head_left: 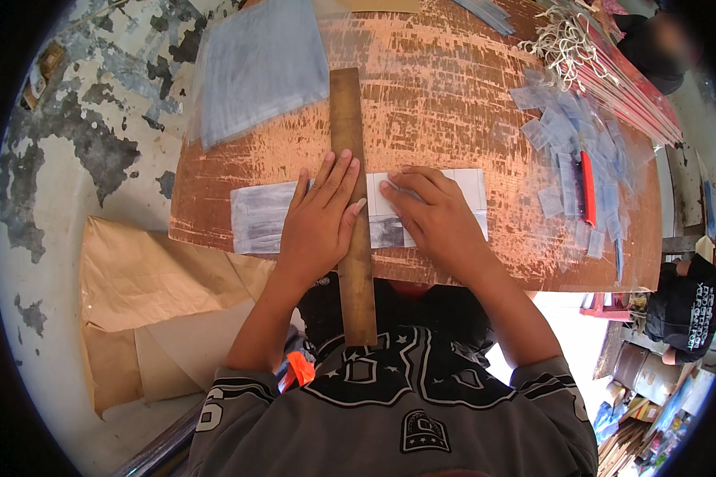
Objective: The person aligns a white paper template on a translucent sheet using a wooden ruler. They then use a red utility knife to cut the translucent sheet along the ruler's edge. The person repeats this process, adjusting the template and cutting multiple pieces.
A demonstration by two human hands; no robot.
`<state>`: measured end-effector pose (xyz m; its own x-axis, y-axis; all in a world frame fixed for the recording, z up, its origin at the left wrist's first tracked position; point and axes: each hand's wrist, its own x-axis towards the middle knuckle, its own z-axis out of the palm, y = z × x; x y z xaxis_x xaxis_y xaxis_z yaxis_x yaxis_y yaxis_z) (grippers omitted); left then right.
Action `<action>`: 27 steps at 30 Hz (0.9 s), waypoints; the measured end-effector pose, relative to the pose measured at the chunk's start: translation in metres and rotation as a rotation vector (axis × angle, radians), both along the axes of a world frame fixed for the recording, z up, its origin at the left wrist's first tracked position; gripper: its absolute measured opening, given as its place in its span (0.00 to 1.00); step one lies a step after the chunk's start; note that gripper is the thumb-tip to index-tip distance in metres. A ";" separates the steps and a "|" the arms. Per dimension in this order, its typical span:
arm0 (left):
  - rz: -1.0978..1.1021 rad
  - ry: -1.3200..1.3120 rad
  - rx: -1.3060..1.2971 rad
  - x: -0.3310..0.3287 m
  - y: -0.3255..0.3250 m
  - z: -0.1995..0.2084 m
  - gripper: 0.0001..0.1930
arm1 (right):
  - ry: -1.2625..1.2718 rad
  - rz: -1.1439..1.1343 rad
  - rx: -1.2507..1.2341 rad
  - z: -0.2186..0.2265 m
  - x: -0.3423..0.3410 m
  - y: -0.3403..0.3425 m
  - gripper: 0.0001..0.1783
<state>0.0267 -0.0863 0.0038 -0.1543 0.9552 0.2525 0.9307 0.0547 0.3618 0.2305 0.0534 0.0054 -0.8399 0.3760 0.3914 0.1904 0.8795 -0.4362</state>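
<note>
A long brown ruler or flat strip (358,278) lies lengthwise across a pale, cloudy plastic strip (254,222). My left hand (318,219) lies on the ruler with its fingers stretched over it, thumb at its right edge. Just right of the ruler, my right hand (437,215) rests palm down with bent fingers, fingertips touching a white lined sheet (471,189). This sheet sits at the right part of the plastic strip. The near end of the ruler sticks out past the table's edge toward my body. My palms hide part of both layers.
Large plastic sheets (262,67) lie at the table's far left. On the right are small clear offcuts (553,127), a red cutter (587,189), and thin red sticks with white strings (569,48). Brown paper (159,278) hangs left of the worn table (437,103). Other people are at the right.
</note>
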 end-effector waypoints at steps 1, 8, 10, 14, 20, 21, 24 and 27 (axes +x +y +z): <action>0.000 0.003 -0.004 0.000 0.000 0.000 0.30 | -0.005 0.000 -0.008 -0.001 0.000 0.000 0.28; 0.008 0.000 -0.007 0.001 0.000 0.003 0.30 | -0.027 -0.004 -0.024 0.003 0.000 -0.001 0.29; 0.008 0.000 -0.003 0.001 0.000 0.002 0.31 | -0.028 -0.007 -0.013 0.002 0.000 0.000 0.29; 0.009 -0.009 -0.005 0.001 0.001 0.003 0.31 | -0.031 -0.026 -0.038 0.006 -0.001 -0.002 0.23; 0.004 0.041 -0.021 -0.001 0.001 0.003 0.32 | -0.026 -0.010 -0.021 0.003 0.000 0.000 0.29; 0.005 0.044 -0.023 0.000 0.001 0.003 0.32 | -0.021 -0.010 -0.023 0.003 0.000 0.000 0.29; 0.011 0.008 -0.020 0.000 0.002 0.003 0.30 | -0.007 -0.008 -0.031 0.003 0.000 -0.001 0.28; 0.009 0.006 -0.022 0.000 0.002 0.003 0.30 | -0.003 -0.005 -0.039 0.005 0.000 -0.001 0.28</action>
<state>0.0266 -0.0846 0.0069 -0.1617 0.9590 0.2328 0.9322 0.0711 0.3549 0.2305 0.0526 0.0100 -0.8393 0.3948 0.3738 0.1959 0.8609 -0.4696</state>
